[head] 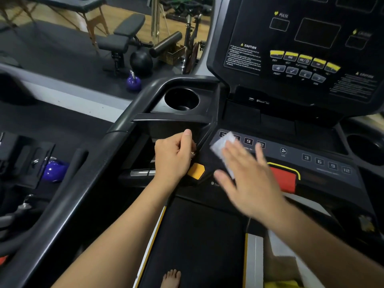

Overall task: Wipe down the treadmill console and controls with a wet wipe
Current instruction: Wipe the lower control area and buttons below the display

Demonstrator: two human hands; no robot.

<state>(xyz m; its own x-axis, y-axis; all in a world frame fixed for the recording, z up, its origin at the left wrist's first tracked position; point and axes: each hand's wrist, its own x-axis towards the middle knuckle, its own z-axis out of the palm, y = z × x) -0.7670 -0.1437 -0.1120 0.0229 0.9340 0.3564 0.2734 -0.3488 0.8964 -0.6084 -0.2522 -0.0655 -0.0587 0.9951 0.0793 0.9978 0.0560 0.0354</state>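
The black treadmill console fills the right half of the view, with numbered keys, a fan key and a red stop pad. My right hand lies flat on the left side of the lower control panel, fingers spread, pressing a white wet wipe against the keys; the hand is blurred. My left hand is curled on the console's left edge just above a yellow button. The upper display panel with yellow keys stands behind.
A round cup holder sits left of the display, and another at the far right. The black handrail runs down to the left. Purple kettlebells, a bench and a medicine ball lie on the gym floor beyond. A bare foot stands on the belt.
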